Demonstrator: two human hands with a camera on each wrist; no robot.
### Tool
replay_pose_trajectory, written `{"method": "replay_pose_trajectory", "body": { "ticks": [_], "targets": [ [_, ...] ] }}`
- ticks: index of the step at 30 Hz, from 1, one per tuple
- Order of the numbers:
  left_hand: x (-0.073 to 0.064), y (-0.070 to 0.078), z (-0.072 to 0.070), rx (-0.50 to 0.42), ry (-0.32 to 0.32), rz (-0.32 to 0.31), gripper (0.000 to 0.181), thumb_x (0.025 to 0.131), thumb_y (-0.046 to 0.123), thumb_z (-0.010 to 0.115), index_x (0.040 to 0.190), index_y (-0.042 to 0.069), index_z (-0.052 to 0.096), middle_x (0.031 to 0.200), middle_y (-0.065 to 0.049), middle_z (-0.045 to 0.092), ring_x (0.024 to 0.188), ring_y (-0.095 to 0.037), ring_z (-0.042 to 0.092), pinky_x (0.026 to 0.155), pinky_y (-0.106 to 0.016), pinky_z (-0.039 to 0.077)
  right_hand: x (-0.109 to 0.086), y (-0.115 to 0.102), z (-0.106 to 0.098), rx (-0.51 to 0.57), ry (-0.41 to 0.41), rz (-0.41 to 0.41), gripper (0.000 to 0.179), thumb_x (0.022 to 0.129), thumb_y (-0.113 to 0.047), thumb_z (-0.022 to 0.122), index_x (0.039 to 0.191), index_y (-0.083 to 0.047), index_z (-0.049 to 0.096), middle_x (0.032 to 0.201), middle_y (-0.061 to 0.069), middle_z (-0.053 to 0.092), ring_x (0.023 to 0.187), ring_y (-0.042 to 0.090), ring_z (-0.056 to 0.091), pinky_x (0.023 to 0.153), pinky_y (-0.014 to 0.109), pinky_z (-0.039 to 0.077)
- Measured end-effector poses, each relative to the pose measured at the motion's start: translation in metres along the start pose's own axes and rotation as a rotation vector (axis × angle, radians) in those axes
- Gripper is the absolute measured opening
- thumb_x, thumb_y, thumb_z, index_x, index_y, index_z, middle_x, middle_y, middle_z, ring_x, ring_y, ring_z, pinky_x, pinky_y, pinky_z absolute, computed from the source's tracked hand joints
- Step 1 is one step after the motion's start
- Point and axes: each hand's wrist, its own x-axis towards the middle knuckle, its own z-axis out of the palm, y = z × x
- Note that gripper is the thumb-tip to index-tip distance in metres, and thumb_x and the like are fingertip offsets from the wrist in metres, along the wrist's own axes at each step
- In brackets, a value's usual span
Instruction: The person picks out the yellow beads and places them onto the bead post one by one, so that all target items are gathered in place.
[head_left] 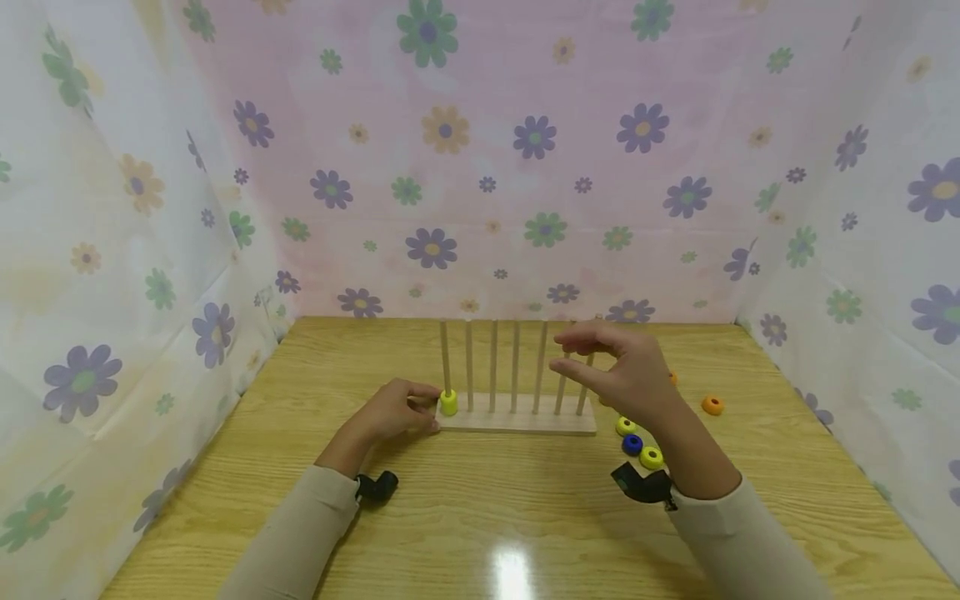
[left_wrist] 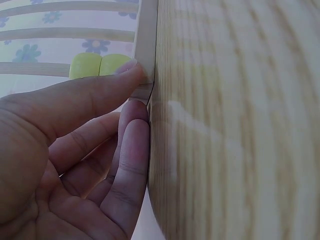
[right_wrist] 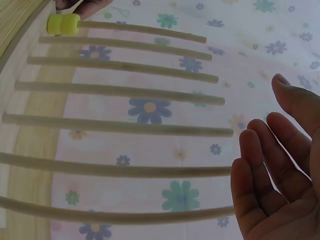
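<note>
A wooden peg rack (head_left: 517, 423) with a row of upright pegs stands on the table. Two yellow beads (right_wrist: 63, 24) are stacked on its leftmost peg, low against the base. My left hand (head_left: 390, 410) holds the left end of the base; in the left wrist view the thumb (left_wrist: 107, 90) lies beside the yellow beads. Raised near the tops of the right-hand pegs is my right hand (head_left: 618, 367), its thumb and fingers apart with nothing between them. The right wrist view shows its fingers (right_wrist: 272, 155) loosely bent, beyond the peg tips.
Right of the rack lie a yellow bead (head_left: 626, 426), a blue bead (head_left: 632, 444) and another yellow bead (head_left: 652, 457), under the right forearm's side. An orange bead (head_left: 712, 406) sits farther right; another orange bead (head_left: 672, 379) is partly hidden by the hand. Flowered cloth surrounds the table.
</note>
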Motion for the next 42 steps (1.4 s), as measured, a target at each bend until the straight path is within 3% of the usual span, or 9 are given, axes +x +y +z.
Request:
{"method": "replay_pose_trajectory", "body": {
  "ticks": [5,11,20,30,42],
  "targets": [
    [0.001,-0.001,0.000,0.008,0.004,0.010,0.061,0.084,0.018,0.089,0.141,0.016,0.066,0.128,-0.004,0.071,0.104,-0.018,0.071,0.088,-0.040,0.059,-0.005,0.013,-0.017,0.010,-0.072,0.084,0.026,0.088,-0.017,0.085,0.110,-0.028,0.077,0.108,-0.010,0.075,0.096,0.015,0.071,0.085,0.019,0.056],
    [0.001,-0.004,0.000,0.018,0.009,0.003,0.062,0.083,0.020,0.089,0.141,0.016,0.066,0.121,-0.003,0.073,0.104,-0.018,0.070,0.088,-0.041,0.059,-0.012,0.039,-0.040,0.097,-0.172,0.210,0.021,0.092,-0.018,0.081,0.113,-0.021,0.078,0.112,0.002,0.075,0.100,0.012,0.070,0.086,0.022,0.057],
    [0.000,-0.003,0.001,0.033,0.023,-0.001,0.060,0.083,0.021,0.090,0.139,0.019,0.068,0.126,-0.001,0.071,0.106,-0.019,0.069,0.089,-0.040,0.059,-0.026,0.084,-0.065,0.259,-0.235,0.254,0.028,0.094,-0.008,0.077,0.122,-0.007,0.075,0.119,0.012,0.075,0.101,0.018,0.074,0.081,0.031,0.062],
    [0.001,-0.004,0.001,0.022,0.017,0.007,0.062,0.082,0.020,0.090,0.139,0.017,0.067,0.132,-0.003,0.069,0.107,-0.019,0.070,0.091,-0.041,0.059,-0.039,0.106,-0.073,0.334,-0.346,0.392,0.033,0.094,-0.013,0.078,0.125,-0.004,0.074,0.125,0.011,0.075,0.110,0.024,0.074,0.089,0.032,0.061],
    [-0.001,-0.001,0.001,0.029,0.027,0.020,0.060,0.083,0.017,0.089,0.139,0.014,0.068,0.127,-0.004,0.072,0.105,-0.019,0.071,0.091,-0.041,0.059,-0.058,0.139,-0.077,0.346,-0.423,0.480,0.035,0.097,-0.010,0.074,0.131,-0.004,0.071,0.135,0.028,0.065,0.120,0.041,0.066,0.094,0.027,0.057]
  ]
}}
